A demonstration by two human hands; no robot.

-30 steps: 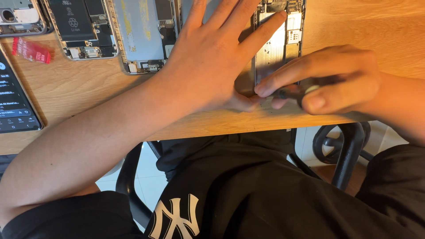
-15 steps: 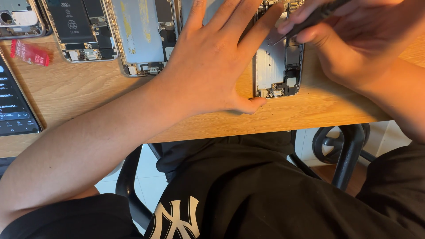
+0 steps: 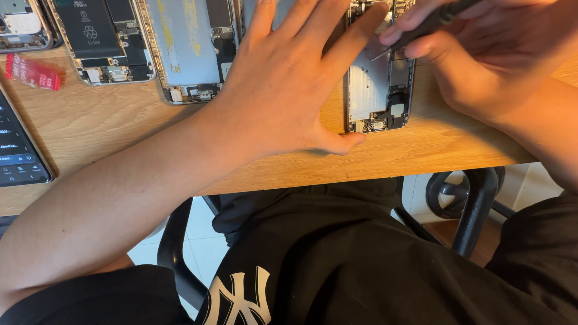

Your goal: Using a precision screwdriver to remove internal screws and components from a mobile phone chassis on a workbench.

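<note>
Opened phone chassis (image 3: 380, 90), flat on wood desk edge, back down; dark screwdriver (image 3: 430, 24) tip inside.

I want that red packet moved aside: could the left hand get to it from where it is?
Probably yes. The left hand lies flat beside the opened phone, holding nothing, and the red packet sits uncovered on the wooden desk; only other opened phones lie between.

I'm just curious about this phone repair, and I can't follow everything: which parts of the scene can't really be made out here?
Head view, the only one:
- The tool tip: too small to tell what it touches inside the opened phone.
- The tool's handle end: cut off by the top edge and wrapped by the right hand.
- The phone's left side: covered by the left hand.
- The other opened phones: their upper parts are cut off by the top edge.
</note>
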